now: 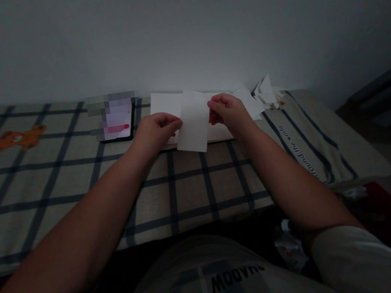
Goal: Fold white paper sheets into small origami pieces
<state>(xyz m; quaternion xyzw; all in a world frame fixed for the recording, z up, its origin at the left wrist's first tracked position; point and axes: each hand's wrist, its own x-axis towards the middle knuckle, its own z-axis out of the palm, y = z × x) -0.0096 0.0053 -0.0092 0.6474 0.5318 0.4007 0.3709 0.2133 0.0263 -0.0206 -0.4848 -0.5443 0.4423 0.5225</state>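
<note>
A small white sheet of paper [193, 125] is held up between my two hands, tilted a little. My left hand [156, 129] pinches its left edge between thumb and fingers. On the other side, my right hand [227, 112] pinches the right edge, fingers curled in. Behind and below it lies a larger white sheet [164, 103], partly covered by the held paper and my hands. More white paper [250, 103] lies just right of my right hand. Whatever lies under the held sheet is mostly hidden.
A phone [118, 119] with a lit, partly blurred screen lies left of the papers. Folded white paper pieces [267, 92] stand at the right by the wall. A checked cloth [190, 186] covers the table. Below the right side is a clear plastic bottle [290, 247].
</note>
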